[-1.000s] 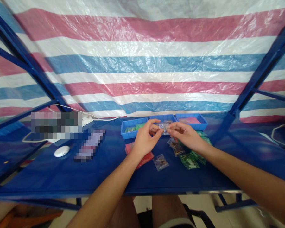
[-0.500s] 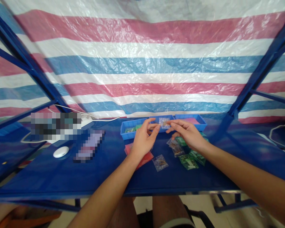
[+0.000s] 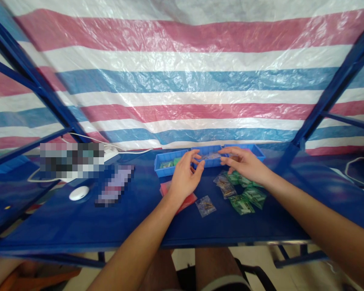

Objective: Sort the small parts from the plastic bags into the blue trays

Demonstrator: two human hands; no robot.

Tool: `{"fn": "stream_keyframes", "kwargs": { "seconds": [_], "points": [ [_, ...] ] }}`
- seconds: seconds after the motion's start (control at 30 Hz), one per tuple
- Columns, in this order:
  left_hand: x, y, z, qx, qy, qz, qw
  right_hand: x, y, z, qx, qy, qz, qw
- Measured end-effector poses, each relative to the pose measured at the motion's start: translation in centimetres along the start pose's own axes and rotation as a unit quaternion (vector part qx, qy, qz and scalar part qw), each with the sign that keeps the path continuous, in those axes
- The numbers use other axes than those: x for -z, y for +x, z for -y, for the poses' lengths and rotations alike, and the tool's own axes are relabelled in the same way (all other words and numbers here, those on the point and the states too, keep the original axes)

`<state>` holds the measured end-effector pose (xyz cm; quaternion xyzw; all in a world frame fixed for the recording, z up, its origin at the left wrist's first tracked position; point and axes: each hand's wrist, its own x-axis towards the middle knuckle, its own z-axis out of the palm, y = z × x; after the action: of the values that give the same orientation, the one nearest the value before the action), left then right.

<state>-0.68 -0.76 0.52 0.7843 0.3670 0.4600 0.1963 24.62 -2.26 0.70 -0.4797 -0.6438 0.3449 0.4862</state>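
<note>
My left hand (image 3: 186, 173) hovers in front of the blue bins, its thumb and fingers apart and nothing seen between them. To its right, my right hand (image 3: 244, 162) is also open, fingers curved toward the middle bin (image 3: 214, 162). A clear small bag (image 3: 210, 156) lies in that bin, between the two hands. Below my left hand are red bags (image 3: 185, 203), partly hidden by the wrist. One clear bag with brass-coloured pieces (image 3: 205, 206) lies nearer me. More clear bags (image 3: 225, 186) and green bags (image 3: 242, 204) lie under and beside my right hand.
The left bin (image 3: 165, 165) holds green bags; the right bin (image 3: 255, 151) holds something pink. On the left are a white round object (image 3: 79, 193), a blurred-out flat item (image 3: 115, 186), and white cables (image 3: 133, 152). Blue frame posts (image 3: 318, 105) rise at both sides before a striped sheet (image 3: 182, 81).
The clear bag that was up between my hands now lies lower in the middle bin. My right hand has let go and drawn back slightly right; my left hand has barely moved.
</note>
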Motion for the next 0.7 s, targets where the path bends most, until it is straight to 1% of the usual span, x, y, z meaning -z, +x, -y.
{"fn": "stream_keyframes", "kwargs": {
  "seconds": [0.07, 0.1, 0.13, 0.2, 0.23, 0.27, 0.3, 0.37, 0.47, 0.53, 0.6, 0.7],
  "points": [
    [0.1, 0.0, 0.0, -0.006, 0.009, 0.005, 1.000, 1.5, -0.1, 1.3, 0.014, -0.029, -0.016, 0.999],
    [0.1, 0.0, 0.0, -0.012, 0.017, 0.009, 1.000, 2.4, -0.4, 2.1, 0.019, -0.037, -0.014, 0.999],
    [0.2, 0.0, -0.1, -0.019, 0.027, 0.014, 0.999, 3.4, -1.0, 2.8, 0.024, -0.056, 0.004, 0.998],
    [0.3, -0.1, -0.2, -0.034, 0.045, 0.024, 0.998, 5.3, -2.7, 3.8, 0.032, -0.138, 0.072, 0.987],
    [0.4, -0.1, -0.3, -0.041, 0.051, 0.029, 0.997, 6.1, -3.8, 4.0, 0.033, -0.178, 0.115, 0.977],
    [0.5, -0.1, -0.4, -0.046, 0.055, 0.032, 0.997, 6.9, -5.1, 4.0, 0.021, -0.217, 0.160, 0.963],
    [0.5, -0.2, -0.5, -0.050, 0.059, 0.035, 0.996, 7.5, -6.4, 3.7, 0.005, -0.258, 0.192, 0.947],
    [0.5, -0.2, -0.7, -0.054, 0.063, 0.041, 0.996, 7.9, -9.0, 2.4, -0.028, -0.328, 0.203, 0.922],
    [0.5, -0.2, -0.8, -0.055, 0.067, 0.045, 0.995, 7.0, -11.6, 0.3, -0.038, -0.390, 0.197, 0.899],
    [0.4, -0.2, -0.8, -0.055, 0.066, 0.043, 0.995, 5.7, -12.3, -0.6, -0.020, -0.418, 0.180, 0.890],
    [0.4, -0.2, -0.7, -0.054, 0.066, 0.042, 0.995, 4.0, -12.4, -0.7, 0.007, -0.442, 0.166, 0.882],
    [0.4, -0.2, -0.5, -0.051, 0.073, 0.046, 0.995, 1.4, -11.9, 0.2, 0.064, -0.486, 0.151, 0.859]
  ]
}}
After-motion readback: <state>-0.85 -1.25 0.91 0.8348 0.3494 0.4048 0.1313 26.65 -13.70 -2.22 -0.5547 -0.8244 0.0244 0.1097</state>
